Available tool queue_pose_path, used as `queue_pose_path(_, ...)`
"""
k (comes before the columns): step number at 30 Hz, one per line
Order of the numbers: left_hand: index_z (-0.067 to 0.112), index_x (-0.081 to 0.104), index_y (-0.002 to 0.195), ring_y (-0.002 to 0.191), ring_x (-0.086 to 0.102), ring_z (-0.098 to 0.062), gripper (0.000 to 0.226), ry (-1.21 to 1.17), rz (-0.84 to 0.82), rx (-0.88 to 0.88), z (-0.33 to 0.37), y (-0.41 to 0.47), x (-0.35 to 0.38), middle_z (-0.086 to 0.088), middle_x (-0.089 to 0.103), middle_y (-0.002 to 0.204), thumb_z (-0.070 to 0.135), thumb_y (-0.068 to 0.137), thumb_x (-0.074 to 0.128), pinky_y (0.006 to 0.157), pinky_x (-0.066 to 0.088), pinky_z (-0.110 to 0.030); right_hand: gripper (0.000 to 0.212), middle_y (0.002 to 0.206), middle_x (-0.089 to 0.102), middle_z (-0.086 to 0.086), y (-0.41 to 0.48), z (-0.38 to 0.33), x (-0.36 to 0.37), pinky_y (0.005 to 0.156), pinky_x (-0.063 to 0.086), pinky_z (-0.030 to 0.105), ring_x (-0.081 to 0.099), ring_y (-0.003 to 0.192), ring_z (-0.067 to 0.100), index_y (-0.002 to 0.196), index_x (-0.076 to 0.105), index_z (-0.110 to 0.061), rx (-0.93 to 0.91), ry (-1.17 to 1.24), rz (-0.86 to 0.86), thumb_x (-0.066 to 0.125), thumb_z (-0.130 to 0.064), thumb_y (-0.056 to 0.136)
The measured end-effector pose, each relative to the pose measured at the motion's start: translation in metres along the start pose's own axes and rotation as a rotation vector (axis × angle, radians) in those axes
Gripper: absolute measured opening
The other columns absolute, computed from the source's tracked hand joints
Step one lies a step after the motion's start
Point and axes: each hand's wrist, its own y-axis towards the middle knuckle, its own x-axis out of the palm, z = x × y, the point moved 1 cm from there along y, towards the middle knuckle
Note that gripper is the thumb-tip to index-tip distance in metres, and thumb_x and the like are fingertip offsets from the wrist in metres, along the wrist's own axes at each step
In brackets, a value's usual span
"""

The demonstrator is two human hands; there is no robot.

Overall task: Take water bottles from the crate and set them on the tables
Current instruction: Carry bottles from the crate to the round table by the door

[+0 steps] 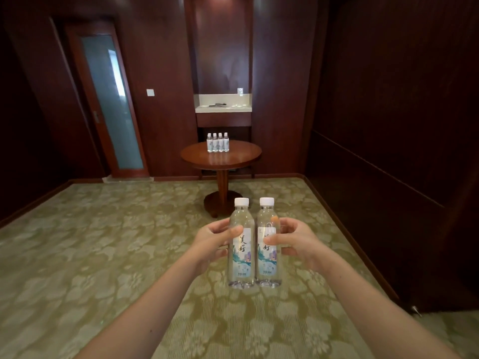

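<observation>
Holding 2 water bottles upright, side by side and touching, out in front above the carpet. Left bottle gripped round its body by the left hand, thumb across the label. Right bottle gripped the same way by the right hand. Both white caps on. No crate in view.

Straight ahead and well apart, a round table on a single pedestal, already bearing a row of 4 bottles near its far edge. Behind it, a wall niche with a pale shelf; off to the left, a door with a frosted pane.

Judged risks: could knock the packed row over like dominoes if set down too close or at a tilt. Could slide on the glossy top if released before the bases sit flat. Could also catch a foot on the wide pedestal base while stepping in.
</observation>
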Motion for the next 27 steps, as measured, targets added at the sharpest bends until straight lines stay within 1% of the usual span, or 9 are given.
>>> queue_pose_path(4, 0.019, 0.065, 0.119, 0.098, 0.073, -0.018, 0.055, -0.012, -0.013, -0.001, 0.004, 0.090, 0.005, 0.002, 0.076, 0.107, 0.024, 0.067, 0.081, 0.082, 0.058, -0.034, 0.051, 0.098, 0.077, 0.002, 0.080, -0.004, -0.030, 0.073, 0.059, 0.029, 0.075, 0.089, 0.017, 0.113, 0.066, -0.016, 0.000, -0.001, -0.001, 0.086, -0.004, 0.068)
queue_pose_path(6, 0.021, 0.065, 0.117, 0.097, 0.073, -0.016, 0.047, -0.017, -0.017, 0.004, 0.005, 0.138, 0.011, 0.003, 0.076, 0.107, 0.021, 0.073, 0.080, 0.081, 0.058, -0.033, 0.052, 0.098, 0.077, 0.001, 0.124, -0.003, -0.048, 0.073, 0.059, 0.029, 0.075, 0.090, 0.016, 0.113, 0.066, -0.018, -0.007, -0.015, -0.002, 0.087, -0.006, 0.068)
queue_pose_path(8, 0.020, 0.066, 0.118, 0.097, 0.073, -0.016, 0.042, -0.019, -0.015, 0.014, 0.005, 0.188, 0.020, 0.003, 0.076, 0.107, 0.019, 0.078, 0.079, 0.082, 0.059, -0.033, 0.053, 0.101, 0.076, 0.002, 0.173, -0.002, -0.070, 0.079, 0.060, 0.034, 0.075, 0.092, 0.017, 0.113, 0.067, -0.020, -0.016, -0.030, -0.002, 0.089, -0.008, 0.066)
queue_pose_path(11, 0.017, 0.064, 0.122, 0.098, 0.073, -0.018, 0.045, -0.038, 0.009, 0.026, 0.008, 0.262, 0.035, 0.000, 0.075, 0.109, 0.018, 0.080, 0.078, 0.082, 0.059, -0.034, 0.055, 0.105, 0.075, 0.004, 0.248, -0.007, -0.107, 0.086, 0.060, 0.042, 0.074, 0.094, 0.020, 0.112, 0.068, -0.022, -0.013, -0.047, -0.010, 0.090, -0.009, 0.063)
queue_pose_path(14, 0.015, 0.063, 0.125, 0.099, 0.073, -0.020, 0.049, -0.047, 0.043, 0.034, 0.015, 0.331, 0.051, -0.001, 0.075, 0.110, 0.019, 0.079, 0.079, 0.083, 0.059, -0.037, 0.052, 0.107, 0.073, 0.007, 0.317, -0.019, -0.143, 0.079, 0.060, 0.035, 0.074, 0.095, 0.020, 0.110, 0.068, -0.022, -0.006, -0.061, -0.042, 0.089, -0.006, 0.064)
queue_pose_path(16, 0.016, 0.064, 0.123, 0.100, 0.072, -0.021, 0.046, -0.054, 0.069, 0.038, 0.022, 0.372, 0.058, -0.002, 0.075, 0.109, 0.018, 0.080, 0.078, 0.084, 0.059, -0.038, 0.050, 0.109, 0.073, 0.008, 0.360, -0.028, -0.161, 0.077, 0.060, 0.032, 0.073, 0.097, 0.020, 0.108, 0.068, -0.022, -0.012, -0.063, -0.065, 0.088, -0.005, 0.066)
queue_pose_path(20, 0.020, 0.068, 0.113, 0.097, 0.073, -0.020, 0.033, -0.056, 0.101, 0.023, 0.031, 0.444, 0.061, -0.002, 0.076, 0.106, 0.014, 0.082, 0.076, 0.081, 0.059, -0.036, 0.050, 0.112, 0.072, 0.010, 0.437, -0.032, -0.182, 0.076, 0.060, 0.031, 0.073, 0.097, 0.020, 0.109, 0.067, -0.021, 0.002, -0.062, -0.103, 0.087, -0.005, 0.067)
queue_pose_path(23, 0.020, 0.068, 0.113, 0.099, 0.072, -0.023, 0.032, -0.048, 0.112, 0.016, 0.034, 0.500, 0.055, -0.004, 0.075, 0.108, 0.014, 0.082, 0.076, 0.085, 0.059, -0.039, 0.049, 0.113, 0.071, 0.011, 0.497, -0.034, -0.193, 0.078, 0.061, 0.035, 0.074, 0.096, 0.021, 0.109, 0.067, -0.020, 0.007, -0.057, -0.127, 0.087, -0.004, 0.067)
queue_pose_path(27, 0.018, 0.069, 0.114, 0.095, 0.073, -0.023, 0.031, -0.050, 0.125, 0.022, 0.031, 0.584, 0.041, -0.007, 0.075, 0.107, 0.013, 0.084, 0.075, 0.079, 0.060, -0.037, 0.049, 0.115, 0.069, 0.013, 0.582, -0.034, -0.201, 0.074, 0.061, 0.032, 0.073, 0.097, 0.022, 0.106, 0.066, -0.023, -0.006, -0.057, -0.141, 0.088, -0.003, 0.066)
